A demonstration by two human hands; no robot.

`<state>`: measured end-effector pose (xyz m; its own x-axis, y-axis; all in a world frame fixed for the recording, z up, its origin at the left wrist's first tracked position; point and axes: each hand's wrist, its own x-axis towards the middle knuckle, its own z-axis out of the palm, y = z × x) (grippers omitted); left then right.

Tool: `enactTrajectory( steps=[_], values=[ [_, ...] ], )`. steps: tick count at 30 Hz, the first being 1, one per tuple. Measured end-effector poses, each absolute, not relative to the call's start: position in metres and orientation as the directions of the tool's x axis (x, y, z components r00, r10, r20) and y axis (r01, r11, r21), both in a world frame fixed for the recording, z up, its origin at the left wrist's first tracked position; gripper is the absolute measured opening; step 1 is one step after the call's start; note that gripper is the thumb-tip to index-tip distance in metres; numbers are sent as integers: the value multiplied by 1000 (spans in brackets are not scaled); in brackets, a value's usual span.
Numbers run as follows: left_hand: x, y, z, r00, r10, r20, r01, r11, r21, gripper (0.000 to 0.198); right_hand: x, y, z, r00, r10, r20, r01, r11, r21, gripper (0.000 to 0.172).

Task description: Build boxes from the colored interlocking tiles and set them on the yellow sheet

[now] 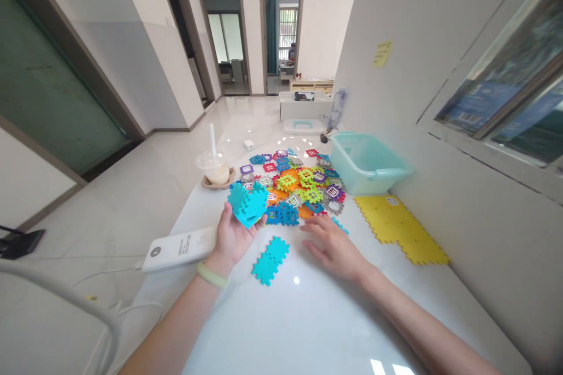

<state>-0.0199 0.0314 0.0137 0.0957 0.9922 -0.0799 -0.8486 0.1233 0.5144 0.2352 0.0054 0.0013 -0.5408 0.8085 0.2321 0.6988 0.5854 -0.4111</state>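
My left hand (pixel 231 237) is closed around a teal assembly of interlocking plastic tiles (pixel 248 204), held just above the white table (pixel 308 316). My right hand (pixel 332 243) lies open and flat on the table, fingers stretched toward the near edge of a heap of coloured tiles (pixel 299 181). Two joined teal tiles (pixel 270 259) lie flat between my hands. A blue tile (pixel 282 214) sits at the heap's near edge.
A light green plastic tub (pixel 367 162) stands right of the heap by the wall. A yellow panel of joined tiles (pixel 400 227) lies at the right. A drink cup with a straw (pixel 214 169) and a white power bank (pixel 180 249) sit at the left edge.
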Motion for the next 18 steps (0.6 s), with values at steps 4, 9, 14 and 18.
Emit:
enactTrajectory(
  steps=[4,9,14,18],
  values=[
    [-18,31,11,160,972,-170,-867,221,447,38,186,-2,3,-794,600,95,497,732,-467,64],
    [-14,27,12,225,961,-161,-870,273,410,37,167,-3,23,-851,522,-49,492,764,-417,53],
    [-14,26,13,264,949,-174,-864,313,394,44,192,-4,37,-741,600,-302,671,649,-358,52],
    [-10,22,9,276,957,-88,-839,285,463,48,204,-6,39,-683,656,-320,726,564,-394,44]
  ],
)
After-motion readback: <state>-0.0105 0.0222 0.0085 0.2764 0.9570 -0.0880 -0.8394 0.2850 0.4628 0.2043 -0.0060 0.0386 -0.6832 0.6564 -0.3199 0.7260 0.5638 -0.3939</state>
